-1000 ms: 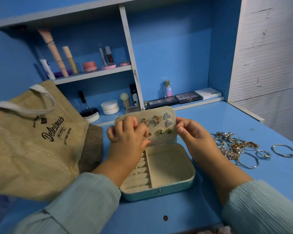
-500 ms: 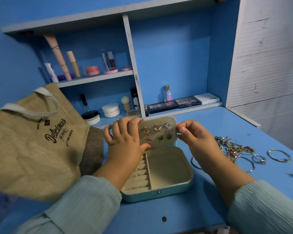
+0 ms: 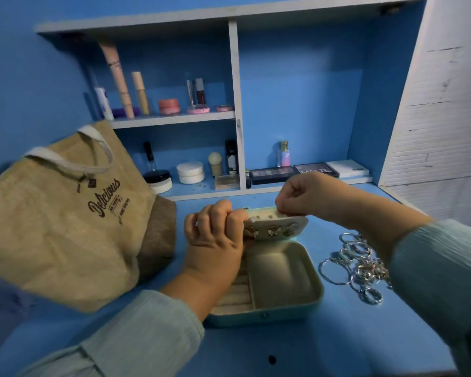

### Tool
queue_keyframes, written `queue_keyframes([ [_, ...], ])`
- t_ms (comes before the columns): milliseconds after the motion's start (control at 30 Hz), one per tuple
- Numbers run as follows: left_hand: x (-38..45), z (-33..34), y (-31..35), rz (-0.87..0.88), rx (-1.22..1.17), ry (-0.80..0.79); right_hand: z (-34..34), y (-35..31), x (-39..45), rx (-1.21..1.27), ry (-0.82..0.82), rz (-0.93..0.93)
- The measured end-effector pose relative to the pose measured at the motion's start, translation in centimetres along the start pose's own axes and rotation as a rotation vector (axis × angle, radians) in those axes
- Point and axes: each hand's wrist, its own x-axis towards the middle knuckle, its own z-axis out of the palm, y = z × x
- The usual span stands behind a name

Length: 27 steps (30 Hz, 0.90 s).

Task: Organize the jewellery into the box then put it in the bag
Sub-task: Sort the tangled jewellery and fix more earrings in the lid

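A small teal jewellery box [image 3: 288, 311] with a cream lining lies open on the blue desk. Its earring panel [image 3: 272, 224] carries butterfly earrings [image 3: 273, 231] and is tilted forward over the tray. My left hand [image 3: 215, 235] grips the panel's left edge with curled fingers. My right hand [image 3: 305, 198] pinches the panel's top edge from above. A heap of silver and gold rings and bangles [image 3: 356, 263] lies right of the box, partly hidden by my right sleeve. A jute tote bag [image 3: 63, 221] printed "Delicious" stands at the left.
A shelf unit at the back holds cosmetics: tubes [image 3: 117, 80], round jars [image 3: 191, 172], a small bottle [image 3: 284, 155] and eyeshadow palettes [image 3: 294, 172]. A white slatted wall [image 3: 441, 118] borders the desk on the right. A dark hole [image 3: 272, 359] marks the desk near its front edge.
The earring panel has folded forward and down from upright. My right hand rose from the panel's right side to its top edge. The camera view shifted downward.
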Motion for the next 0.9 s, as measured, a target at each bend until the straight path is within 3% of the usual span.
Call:
queue_keyframes([
  [367, -0.3, 0.0, 0.1, -0.021, -0.035, -0.032, 2.6, -0.9, 4.6, -0.422, -0.400, -0.118],
  [700, -0.2, -0.4, 0.3, -0.022, 0.011, -0.007, 3.1, -1.1, 6.5, -0.405, -0.636, -0.093],
  [900, -0.3, -0.5, 0.4, -0.026, -0.005, -0.050, 3.1, -0.3, 6.6, -0.309, -0.635, -0.064],
])
